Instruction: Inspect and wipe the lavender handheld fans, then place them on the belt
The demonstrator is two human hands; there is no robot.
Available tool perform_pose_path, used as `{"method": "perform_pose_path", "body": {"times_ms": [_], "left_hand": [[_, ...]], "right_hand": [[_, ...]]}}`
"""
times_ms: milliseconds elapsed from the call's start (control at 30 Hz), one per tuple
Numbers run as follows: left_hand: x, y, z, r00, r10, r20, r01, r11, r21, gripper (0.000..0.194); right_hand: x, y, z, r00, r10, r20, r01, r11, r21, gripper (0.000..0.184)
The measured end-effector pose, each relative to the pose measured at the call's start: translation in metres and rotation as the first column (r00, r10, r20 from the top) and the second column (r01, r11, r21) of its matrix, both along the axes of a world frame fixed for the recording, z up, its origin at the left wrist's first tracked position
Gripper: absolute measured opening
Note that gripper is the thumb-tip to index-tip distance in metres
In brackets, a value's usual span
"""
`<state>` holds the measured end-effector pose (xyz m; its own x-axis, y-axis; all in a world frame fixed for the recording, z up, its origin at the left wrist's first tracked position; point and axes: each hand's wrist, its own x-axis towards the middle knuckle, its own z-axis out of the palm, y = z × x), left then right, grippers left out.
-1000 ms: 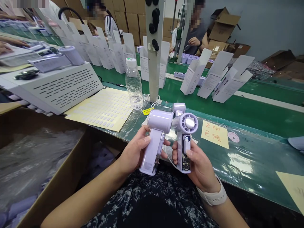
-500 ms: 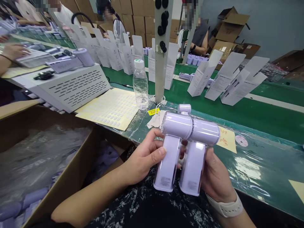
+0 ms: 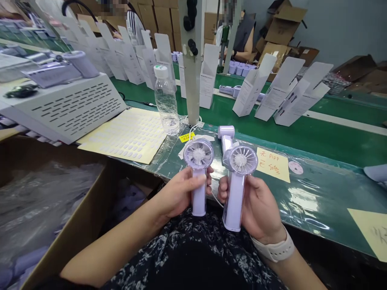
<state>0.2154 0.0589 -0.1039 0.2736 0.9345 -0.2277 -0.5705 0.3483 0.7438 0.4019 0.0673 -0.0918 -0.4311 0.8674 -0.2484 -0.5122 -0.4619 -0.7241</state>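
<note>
Grip: L hand (image 3: 177, 191) clenches L fan (image 3: 198, 199), R hand (image 3: 262, 207) R fan (image 3: 235, 197); heads (image 3: 198, 155) on, 3rd fan (image 3: 226, 132) unheld, 12 o'clk.

Yellow note (image 3: 369, 231) partly past right edge

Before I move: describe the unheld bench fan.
Find the metal post beside the clear bottle. Right of its foot, on the green bench, lies a lilac handheld fan. The left-hand fan and right-hand fan show blades; this one shows its barrel's side.
</note>
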Motion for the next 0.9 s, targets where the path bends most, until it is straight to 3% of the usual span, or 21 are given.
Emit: {"method": "perform_pose_path", "body": {"times_ms": [133,233,367,533,900], "left_hand": [[-0.003,0.001,0.0,0.994,-0.021,0.111,0.012,0.996,0.087,0.035],[-0.004,0.001,0.0,0.997,-0.017,0.077,0.009,0.995,0.104,0.027],[-0.003,0.0,0.001,0.999,0.034,-0.04,-0.029,0.99,0.137,0.036],[-0.001,-0.001,0.002,0.997,0.04,-0.069,-0.026,0.981,0.194,0.049],[-0.003,0.0,-0.007,0.984,0.029,-0.174,-0.001,0.987,0.16,0.059]], "right_hand": [[0.001,-0.001,0.001,1.0,-0.002,-0.016,0.002,1.0,0.005,0.033],[0.005,0.0,-0.003,0.996,-0.057,-0.064,0.058,0.998,0.016,0.028],[0.01,0.001,-0.008,0.992,-0.093,-0.082,0.1,0.991,0.088,0.026],[0.007,-0.001,-0.009,0.969,-0.244,-0.028,0.246,0.962,0.115,0.025],[0.0,-0.002,-0.01,0.962,-0.267,0.063,0.264,0.963,0.058,0.023]]}}
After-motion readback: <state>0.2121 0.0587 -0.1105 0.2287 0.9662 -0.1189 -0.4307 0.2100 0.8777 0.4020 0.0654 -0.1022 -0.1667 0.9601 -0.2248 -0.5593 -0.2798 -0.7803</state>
